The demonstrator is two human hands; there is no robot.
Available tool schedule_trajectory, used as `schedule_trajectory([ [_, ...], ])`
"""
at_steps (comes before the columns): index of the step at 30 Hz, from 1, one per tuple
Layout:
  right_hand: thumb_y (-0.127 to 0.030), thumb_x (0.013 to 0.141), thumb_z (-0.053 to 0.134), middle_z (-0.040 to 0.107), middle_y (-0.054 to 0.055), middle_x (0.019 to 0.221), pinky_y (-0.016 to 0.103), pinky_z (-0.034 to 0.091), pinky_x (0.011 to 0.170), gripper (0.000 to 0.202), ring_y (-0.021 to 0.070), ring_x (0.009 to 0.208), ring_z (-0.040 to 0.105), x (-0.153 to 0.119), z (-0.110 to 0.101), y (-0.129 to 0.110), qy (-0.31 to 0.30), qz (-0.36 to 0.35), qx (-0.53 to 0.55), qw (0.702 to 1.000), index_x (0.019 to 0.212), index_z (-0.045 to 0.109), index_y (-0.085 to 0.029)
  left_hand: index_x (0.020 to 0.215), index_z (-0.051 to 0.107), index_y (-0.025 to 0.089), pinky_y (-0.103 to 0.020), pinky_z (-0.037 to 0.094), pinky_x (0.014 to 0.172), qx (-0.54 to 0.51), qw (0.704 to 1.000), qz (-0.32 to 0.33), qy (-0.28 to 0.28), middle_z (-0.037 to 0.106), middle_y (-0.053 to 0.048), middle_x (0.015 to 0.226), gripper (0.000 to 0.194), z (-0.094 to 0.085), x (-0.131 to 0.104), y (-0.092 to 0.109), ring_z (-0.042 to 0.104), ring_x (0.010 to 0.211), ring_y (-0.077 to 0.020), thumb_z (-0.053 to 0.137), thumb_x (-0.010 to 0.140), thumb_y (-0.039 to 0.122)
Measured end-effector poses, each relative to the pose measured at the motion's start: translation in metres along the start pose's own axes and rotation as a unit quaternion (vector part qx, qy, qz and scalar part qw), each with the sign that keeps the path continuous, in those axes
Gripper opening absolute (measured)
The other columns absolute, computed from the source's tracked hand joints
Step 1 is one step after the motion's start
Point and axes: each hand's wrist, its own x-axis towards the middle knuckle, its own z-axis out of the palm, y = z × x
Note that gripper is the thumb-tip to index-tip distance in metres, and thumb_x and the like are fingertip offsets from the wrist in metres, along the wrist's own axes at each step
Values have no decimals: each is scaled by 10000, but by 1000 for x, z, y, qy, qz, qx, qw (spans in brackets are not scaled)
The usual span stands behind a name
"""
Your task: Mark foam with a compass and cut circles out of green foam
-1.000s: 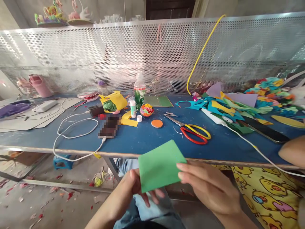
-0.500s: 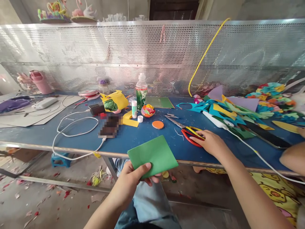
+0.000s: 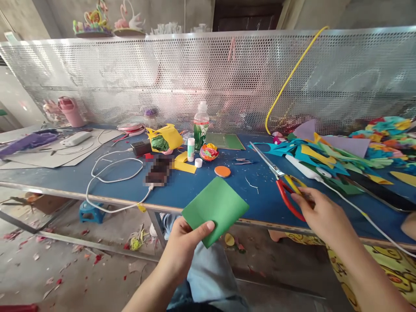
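Note:
A green paper piece [image 3: 218, 207] is pinched in my left hand [image 3: 191, 238], thumb on top, held just in front of the table's near edge. My right hand [image 3: 316, 210] grips a pair of scissors [image 3: 278, 173] by its red and yellow handles. The blades look closed and point away from me toward the back of the table. Beyond the paper lies an orange disc [image 3: 222, 171]. A glue stick [image 3: 190, 150] stands uncapped, its white cap [image 3: 198, 163] beside it. A crepe paper flower [image 3: 209, 151] sits close by.
A bottle [image 3: 201, 125] stands behind the glue stick. Coloured paper scraps [image 3: 318, 151] heap at the right, near a dark phone [image 3: 378, 190]. A white cable [image 3: 94, 190] loops at the left. A perforated metal panel [image 3: 182, 78] closes off the back. Another person's arm [image 3: 409, 226] shows at the right edge.
My right hand has lifted the scissors off the table and drawn them to the right and nearer. The green paper has turned slightly in my left hand. The view has shifted left.

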Motion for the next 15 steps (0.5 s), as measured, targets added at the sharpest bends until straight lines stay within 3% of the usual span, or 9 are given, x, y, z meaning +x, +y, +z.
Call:
schedule_trajectory([
  [3, -519, 756, 555, 660, 96, 713, 347, 471, 482, 306, 273, 621, 625, -11, 0, -10, -46, 80, 177, 980, 875, 595, -239, 884, 708, 156, -221, 465, 750, -12, 1000, 10, 24, 706, -46, 888, 254, 2, 2, -2, 613, 802, -145, 760, 661, 267],
  [6, -488, 739, 607, 632, 56, 803, 326, 515, 591, 312, 206, 672, 598, -28, 5, -26, -99, 117, 421, 894, 939, 601, -248, 877, 701, 153, -215, 471, 751, -36, 997, 1, 73, 700, -45, 902, 264, 4, 2, -3, 614, 815, -140, 765, 648, 267],
  [8, -450, 758, 608, 586, 34, 833, 286, 507, 617, 328, 168, 692, 572, -43, 9, -38, -111, 138, 524, 833, 1029, 588, -265, 898, 690, 170, -207, 472, 705, -49, 995, -3, 89, 693, -27, 897, 265, 5, 1, -3, 608, 778, -126, 755, 659, 265],
  [11, -430, 714, 678, 505, -1, 751, 266, 481, 591, 335, 139, 635, 517, -68, 17, -57, -109, 121, 578, 800, 992, 565, -281, 881, 685, 177, -201, 461, 665, -53, 995, -10, 87, 680, -11, 852, 226, 4, 0, -6, 589, 728, -113, 733, 689, 285],
  [15, -597, 608, 702, 452, -21, 679, 256, 407, 471, 494, 120, 537, 444, -97, 35, -83, -158, 104, 599, 778, 924, 539, -254, 784, 702, 160, -197, 456, 704, -19, 998, -7, 60, 679, -8, 780, 177, 6, -3, -17, 586, 727, -114, 741, 686, 302],
])
